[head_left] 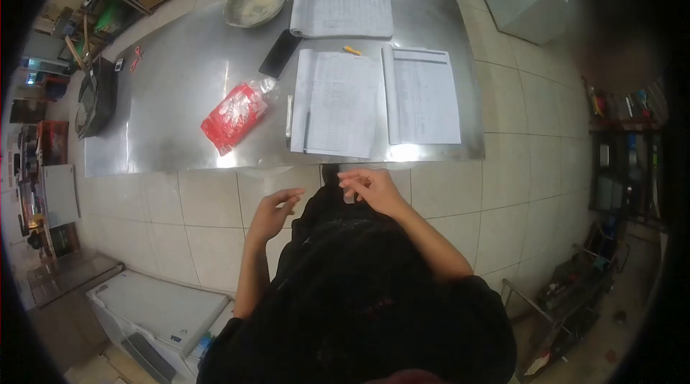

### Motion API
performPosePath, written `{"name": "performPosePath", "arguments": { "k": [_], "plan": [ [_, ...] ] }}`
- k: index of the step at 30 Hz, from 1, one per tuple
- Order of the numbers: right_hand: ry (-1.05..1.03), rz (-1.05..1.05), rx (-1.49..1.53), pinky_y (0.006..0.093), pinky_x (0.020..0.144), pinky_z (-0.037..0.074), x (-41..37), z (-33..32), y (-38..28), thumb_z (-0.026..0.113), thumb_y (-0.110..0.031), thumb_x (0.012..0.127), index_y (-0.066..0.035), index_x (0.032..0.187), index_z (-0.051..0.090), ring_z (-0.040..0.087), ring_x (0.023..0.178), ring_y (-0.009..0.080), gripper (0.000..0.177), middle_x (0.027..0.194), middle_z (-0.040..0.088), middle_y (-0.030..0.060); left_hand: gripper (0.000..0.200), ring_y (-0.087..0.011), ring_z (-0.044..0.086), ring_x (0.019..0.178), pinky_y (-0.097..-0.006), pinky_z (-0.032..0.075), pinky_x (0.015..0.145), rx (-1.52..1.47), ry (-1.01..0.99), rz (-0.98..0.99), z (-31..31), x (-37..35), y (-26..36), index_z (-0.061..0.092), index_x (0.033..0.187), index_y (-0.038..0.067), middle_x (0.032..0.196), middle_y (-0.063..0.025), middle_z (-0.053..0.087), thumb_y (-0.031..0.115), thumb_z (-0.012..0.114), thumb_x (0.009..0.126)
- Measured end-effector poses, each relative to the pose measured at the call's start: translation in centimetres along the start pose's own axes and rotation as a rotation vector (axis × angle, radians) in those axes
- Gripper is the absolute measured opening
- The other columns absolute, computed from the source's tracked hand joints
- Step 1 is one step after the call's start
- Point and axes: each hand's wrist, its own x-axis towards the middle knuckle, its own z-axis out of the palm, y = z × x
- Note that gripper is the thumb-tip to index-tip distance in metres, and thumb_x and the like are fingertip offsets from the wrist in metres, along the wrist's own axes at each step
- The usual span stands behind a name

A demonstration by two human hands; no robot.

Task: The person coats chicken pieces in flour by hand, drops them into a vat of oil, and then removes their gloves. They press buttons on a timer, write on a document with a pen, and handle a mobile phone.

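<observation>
My left hand (277, 213) hovers in front of my dark clothing, over the tiled floor, its fingers loosely bent and parted from the thumb. Nothing shows in it. Close to the table's near edge is my right hand (374, 190), fingers curved and spread a little. A small pale patch shows below its fingertips; I cannot tell whether it is a thing or the floor behind. Both hands are off the metal table (165, 118). Nearest to them on it lie a stapled sheaf of printed sheets (338, 100), a second sheaf (425, 96) and a red plastic packet (236, 117).
Farther back are an open paper pad (345, 12), a shallow bowl (256, 3), a black phone (279, 53) and a yellow marker (352, 51). Red scissors (136, 58) and a dark basin (97, 100) sit at the left. A white chest freezer (154, 305) stands behind left.
</observation>
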Motion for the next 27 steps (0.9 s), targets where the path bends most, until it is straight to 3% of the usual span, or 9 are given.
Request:
{"name": "performPosePath", "arguments": {
  "k": [2,4,5,8,11,16,20,23,27],
  "plan": [
    [-0.074,0.022,0.113,0.0255,0.064,0.056,-2.1,-0.5,-1.3,0.063,-0.020,0.104,-0.004,0.137,0.063,0.071,0.083,0.0145,0.036,0.113,0.077,0.0084,0.038,-0.0171,0.068,0.106,-0.0323,0.058,0.085,-0.155,-0.220,0.072,3.2,-0.6,2.1,0.065,0.137,0.000,0.128,-0.0120,0.071,0.021,0.063,0.105],
    [-0.286,-0.052,0.347,0.0249,0.058,0.055,-4.3,-1.0,-2.1,0.055,-0.019,0.107,-0.009,0.159,0.036,0.072,0.084,0.0173,0.056,0.133,0.069,0.0122,0.041,-0.0170,0.067,0.105,-0.0317,0.057,0.086,-0.363,-0.284,0.045,6.9,-1.6,3.6,0.060,0.141,0.000,0.127,-0.0104,0.070,0.021,0.061,0.106],
    [-0.302,-0.048,0.344,0.0249,0.058,0.055,-5.1,-1.1,-1.7,0.055,-0.019,0.107,-0.009,0.159,0.036,0.072,0.084,0.0173,0.056,0.133,0.069,0.0122,0.044,-0.0168,0.067,0.103,-0.0312,0.056,0.087,-0.569,-0.348,0.030,8.2,-2.2,3.9,0.056,0.145,0.000,0.126,-0.0088,0.069,0.020,0.060,0.107],
    [-0.456,-0.089,0.570,0.0259,0.051,0.056,-6.9,-0.6,-0.5,0.054,-0.020,0.104,-0.018,0.168,0.002,0.074,0.088,0.0269,0.082,0.156,0.048,0.0184,0.040,-0.0136,0.063,0.098,-0.0291,0.052,0.080,-0.889,-0.323,-0.004,11.0,-3.0,0.8,0.057,0.142,0.000,0.114,-0.0055,0.067,0.021,0.059,0.107],
    [-0.516,-0.019,0.792,0.0251,0.050,0.056,-8.2,0.8,0.2,0.055,-0.021,0.104,-0.021,0.168,-0.001,0.074,0.094,0.0312,0.085,0.163,0.038,0.0186,0.035,-0.0112,0.057,0.091,-0.0272,0.046,0.073,-1.057,-0.029,-0.076,13.1,-4.9,0.7,0.060,0.135,0.002,0.104,-0.0022,0.062,0.023,0.060,0.107],
    [-0.619,-0.037,0.641,0.0217,0.049,0.051,-8.4,3.4,2.2,0.055,-0.018,0.105,-0.026,0.167,-0.009,0.074,0.101,0.0316,0.089,0.171,0.022,0.0185,0.032,-0.0101,0.053,0.090,-0.0265,0.044,0.074,-1.190,0.073,-0.120,12.9,-7.1,-1.1,0.062,0.128,0.003,0.101,0.0003,0.059,0.026,0.063,0.106],
    [-0.709,-0.049,0.502,0.0204,0.049,0.050,-8.4,6.2,2.5,0.057,-0.018,0.105,-0.026,0.167,-0.008,0.074,0.101,0.0302,0.090,0.171,0.020,0.0199,0.035,-0.0088,0.052,0.089,-0.0259,0.044,0.076,-1.177,0.233,-0.169,12.1,-9.7,-2.3,0.064,0.124,0.005,0.099,0.0028,0.057,0.029,0.072,0.100],
    [-0.719,-0.097,0.444,0.0194,0.048,0.049,-8.0,9.5,1.9,0.059,-0.018,0.104,-0.025,0.167,-0.007,0.074,0.101,0.0298,0.091,0.170,0.019,0.0209,0.033,-0.0100,0.046,0.080,-0.0241,0.042,0.067,-1.164,0.334,-0.130,10.3,-11.6,-4.1,0.065,0.120,0.004,0.101,0.0002,0.053,0.031,0.069,0.102],
    [-0.846,-0.038,0.366,0.0186,0.049,0.047,-6.7,15.5,1.3,0.058,-0.010,0.103,-0.019,0.167,-0.003,0.074,0.098,0.0264,0.089,0.170,0.024,0.0200,0.034,-0.0095,0.047,0.083,-0.0236,0.041,0.070,-1.266,0.497,-0.111,6.6,-15.4,-8.2,0.064,0.121,0.003,0.101,0.0002,0.054,0.030,0.070,0.101]
  ]
}}
